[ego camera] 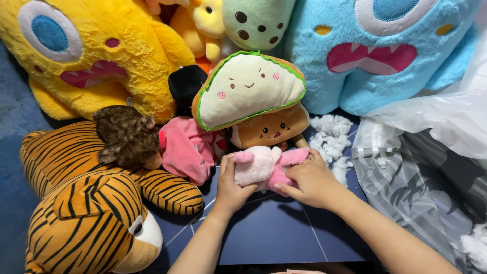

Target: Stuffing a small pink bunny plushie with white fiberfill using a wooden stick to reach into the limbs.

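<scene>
A small pink plush toy (264, 165) lies on the dark blue floor, just in front of a pile of stuffed toys. My left hand (231, 185) grips its left side, thumb up against the fuzzy pale pink part. On its right side, my right hand (309, 182) holds the brighter pink part with fingers curled under. Directly behind it stand a brown toast-shaped plush (271, 129) and a sandwich-shaped plush (248, 89) with a green edge and a smiling face.
A tiger plush (86, 203) fills the left foreground, a brown furry toy (127, 134) on its back. A yellow monster plush (96, 50) and a blue one (385, 50) sit behind. White stuffing clumps (332, 137) and a clear plastic bag (431, 162) lie right.
</scene>
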